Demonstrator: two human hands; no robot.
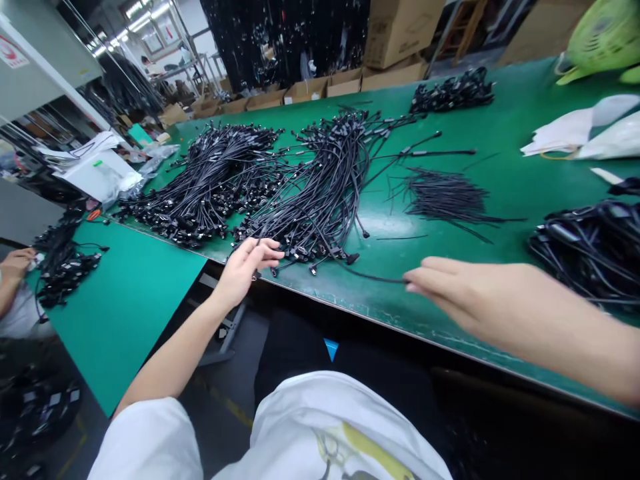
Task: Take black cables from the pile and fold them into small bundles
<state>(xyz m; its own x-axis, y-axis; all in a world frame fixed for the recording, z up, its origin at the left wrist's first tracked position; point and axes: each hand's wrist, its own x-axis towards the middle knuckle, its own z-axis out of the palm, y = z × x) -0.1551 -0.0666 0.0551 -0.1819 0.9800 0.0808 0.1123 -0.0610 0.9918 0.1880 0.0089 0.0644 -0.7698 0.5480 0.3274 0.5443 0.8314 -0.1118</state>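
My right hand (465, 290) is over the front of the green table, with thumb and fingers pinched on one end of a thin black cable (373, 277). That cable runs left toward a heap of black cables (325, 180) with small connectors. At the heap's front edge is my left hand (247, 267), thumb and fingers drawn together. A dark cable shows at its fingertips and a connector peeks out below, though the grip is partly hidden. Right of the heap lies a pile of short black ties or wires (445, 195).
Another large cable heap (210, 173) lies to the left. Coiled cables (590, 250) and white sheets (580, 130) are at right, a black bundle (453, 90) and cardboard boxes (345, 81) at the back. A co-worker's hand (17, 262) is beside cables on the left table.
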